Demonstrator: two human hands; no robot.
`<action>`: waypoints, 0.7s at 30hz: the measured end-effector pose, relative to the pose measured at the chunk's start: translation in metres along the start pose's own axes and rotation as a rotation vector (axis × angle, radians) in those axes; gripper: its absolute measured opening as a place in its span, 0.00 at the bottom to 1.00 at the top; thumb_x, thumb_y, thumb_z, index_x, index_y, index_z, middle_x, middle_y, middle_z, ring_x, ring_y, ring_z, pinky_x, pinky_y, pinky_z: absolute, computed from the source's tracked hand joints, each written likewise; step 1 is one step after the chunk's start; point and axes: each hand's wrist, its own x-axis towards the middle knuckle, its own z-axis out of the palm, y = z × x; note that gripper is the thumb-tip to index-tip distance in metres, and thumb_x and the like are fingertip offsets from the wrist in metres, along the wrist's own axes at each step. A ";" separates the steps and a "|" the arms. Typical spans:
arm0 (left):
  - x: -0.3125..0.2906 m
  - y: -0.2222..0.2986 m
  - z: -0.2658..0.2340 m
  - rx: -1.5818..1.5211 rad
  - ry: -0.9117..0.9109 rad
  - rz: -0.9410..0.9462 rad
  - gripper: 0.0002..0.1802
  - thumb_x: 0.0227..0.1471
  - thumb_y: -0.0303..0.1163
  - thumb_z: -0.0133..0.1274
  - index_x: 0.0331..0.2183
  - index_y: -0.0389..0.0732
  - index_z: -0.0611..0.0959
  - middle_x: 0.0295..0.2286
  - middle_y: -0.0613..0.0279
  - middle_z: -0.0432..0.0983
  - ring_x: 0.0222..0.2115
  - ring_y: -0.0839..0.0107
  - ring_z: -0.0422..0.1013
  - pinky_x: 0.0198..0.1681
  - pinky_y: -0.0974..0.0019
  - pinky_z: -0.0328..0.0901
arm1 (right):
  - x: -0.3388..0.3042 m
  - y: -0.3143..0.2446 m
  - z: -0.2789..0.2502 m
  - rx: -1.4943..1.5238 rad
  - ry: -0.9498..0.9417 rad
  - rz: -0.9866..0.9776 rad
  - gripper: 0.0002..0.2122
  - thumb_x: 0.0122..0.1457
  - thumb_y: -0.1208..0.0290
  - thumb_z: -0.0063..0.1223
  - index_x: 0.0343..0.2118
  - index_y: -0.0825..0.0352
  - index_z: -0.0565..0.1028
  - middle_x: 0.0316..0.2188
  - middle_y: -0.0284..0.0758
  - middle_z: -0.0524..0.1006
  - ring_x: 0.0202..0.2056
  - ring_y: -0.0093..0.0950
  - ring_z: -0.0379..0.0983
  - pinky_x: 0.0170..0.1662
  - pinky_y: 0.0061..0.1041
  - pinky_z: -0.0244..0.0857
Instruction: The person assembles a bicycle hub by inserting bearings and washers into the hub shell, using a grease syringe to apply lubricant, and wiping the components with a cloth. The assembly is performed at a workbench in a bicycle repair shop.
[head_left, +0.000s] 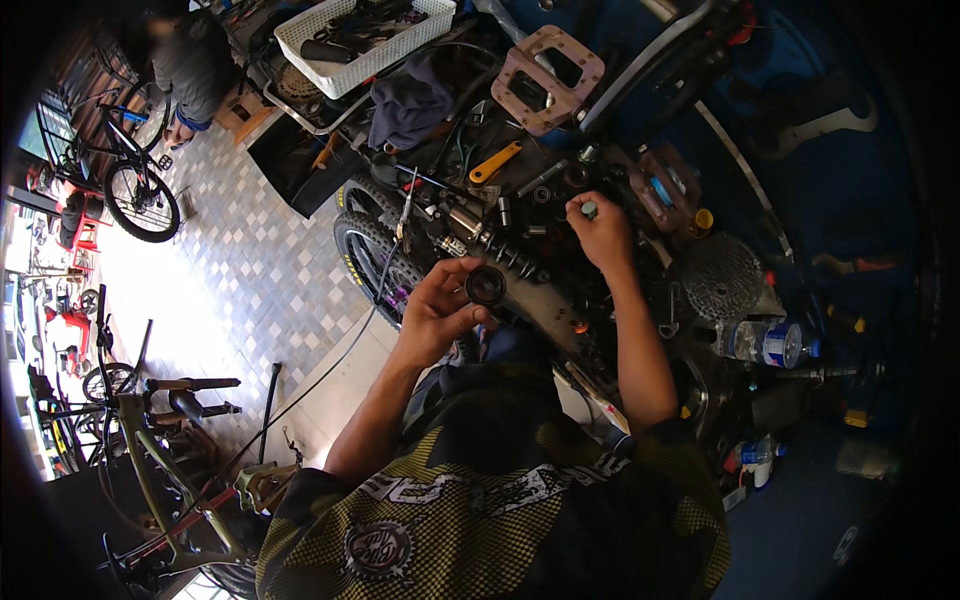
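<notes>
My left hand grips a dark ring-shaped part between thumb and fingers, in front of my body. My right hand is closed over the workbench around a small piece with a round grey-green end; the rest of it is hidden in the fingers. Between the hands a bicycle shock absorber with a black coil spring lies on the bench. Past it are a short metal cylinder and a small ring.
A white basket of tools, a dark cloth, a yellow-handled tool and a flat pedal lie farther back. A cassette and plastic bottle are at right. Bicycle wheels stand left; a person crouches beyond.
</notes>
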 end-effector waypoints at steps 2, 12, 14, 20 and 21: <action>0.001 0.001 0.000 0.017 0.021 -0.042 0.33 0.59 0.18 0.60 0.63 0.34 0.68 0.53 0.54 0.75 0.47 0.68 0.77 0.45 0.62 0.79 | -0.023 -0.037 -0.015 0.479 -0.101 -0.010 0.06 0.62 0.67 0.65 0.37 0.63 0.82 0.24 0.27 0.82 0.22 0.18 0.72 0.26 0.20 0.64; 0.013 0.009 0.010 0.092 0.078 -0.014 0.33 0.61 0.21 0.60 0.65 0.35 0.71 0.52 0.56 0.80 0.48 0.70 0.78 0.50 0.62 0.78 | -0.070 -0.106 -0.016 0.723 -0.389 -0.055 0.05 0.63 0.71 0.64 0.36 0.68 0.82 0.29 0.27 0.81 0.30 0.12 0.74 0.34 0.15 0.67; 0.012 0.011 0.012 0.096 0.091 -0.005 0.33 0.61 0.20 0.60 0.66 0.35 0.71 0.52 0.56 0.80 0.48 0.71 0.78 0.50 0.63 0.78 | -0.072 -0.110 -0.012 0.702 -0.380 -0.062 0.06 0.63 0.72 0.64 0.36 0.70 0.82 0.29 0.29 0.82 0.33 0.14 0.75 0.38 0.18 0.69; 0.009 0.011 0.010 0.125 0.093 0.011 0.32 0.62 0.20 0.58 0.66 0.35 0.70 0.53 0.56 0.79 0.49 0.71 0.77 0.52 0.62 0.78 | -0.078 -0.114 -0.007 0.563 -0.333 -0.105 0.07 0.61 0.72 0.65 0.35 0.71 0.82 0.28 0.31 0.83 0.32 0.15 0.76 0.36 0.21 0.70; 0.009 0.010 0.010 0.135 0.091 0.016 0.32 0.63 0.20 0.58 0.66 0.35 0.70 0.53 0.55 0.79 0.49 0.70 0.77 0.52 0.61 0.78 | -0.079 -0.114 -0.006 0.540 -0.318 -0.100 0.07 0.61 0.72 0.65 0.35 0.71 0.82 0.27 0.30 0.83 0.32 0.15 0.76 0.36 0.21 0.70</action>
